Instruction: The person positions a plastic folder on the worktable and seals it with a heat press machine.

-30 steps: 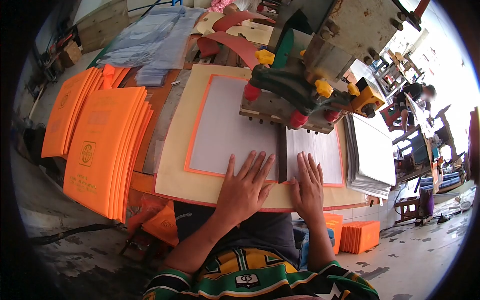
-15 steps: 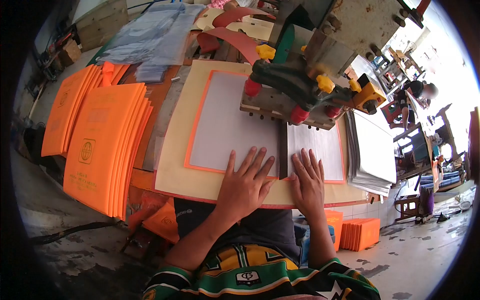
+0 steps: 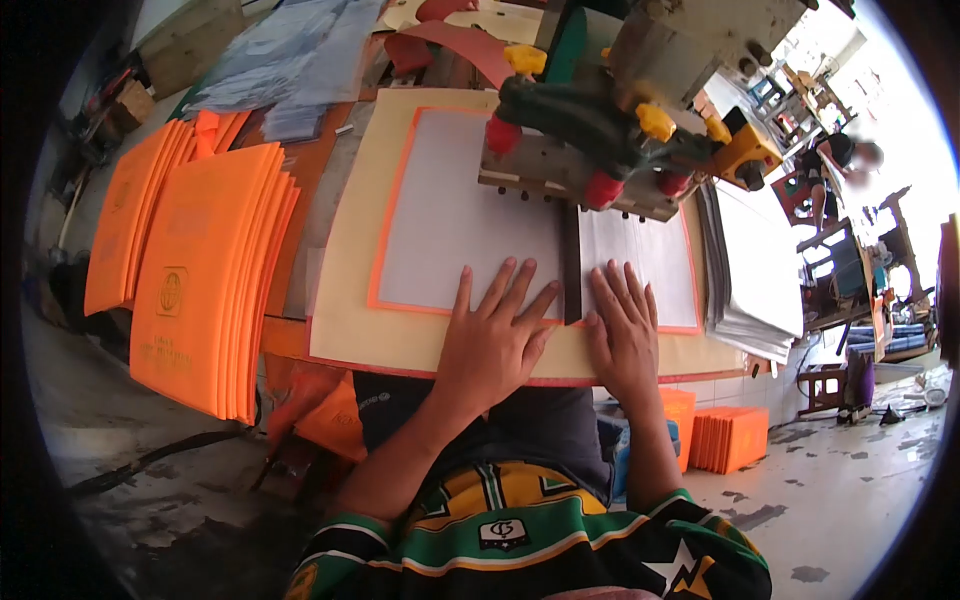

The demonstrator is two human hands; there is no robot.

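Observation:
An orange-edged cover lies spread under the press head, with a pale sheet over its left half and a shiny pale sheet over its right. Down its middle runs a black strip. My left hand rests flat on the lower edge of the left half, fingers spread. Just right of the strip, my right hand lies flat with its fingers stretched out. Neither hand grips anything. The press head, with yellow knobs and red collars, hangs over the cover's far part and hides some of it.
Orange printed covers stand stacked at the left. A cream board lies beneath the cover. White sheets are piled to its right, and clear plastic sheets lie at the back left. Another person is at the far right.
The camera view has tilted down, so the whole scene sits higher in the frame. Both hands keep about the same flat position on the cover.

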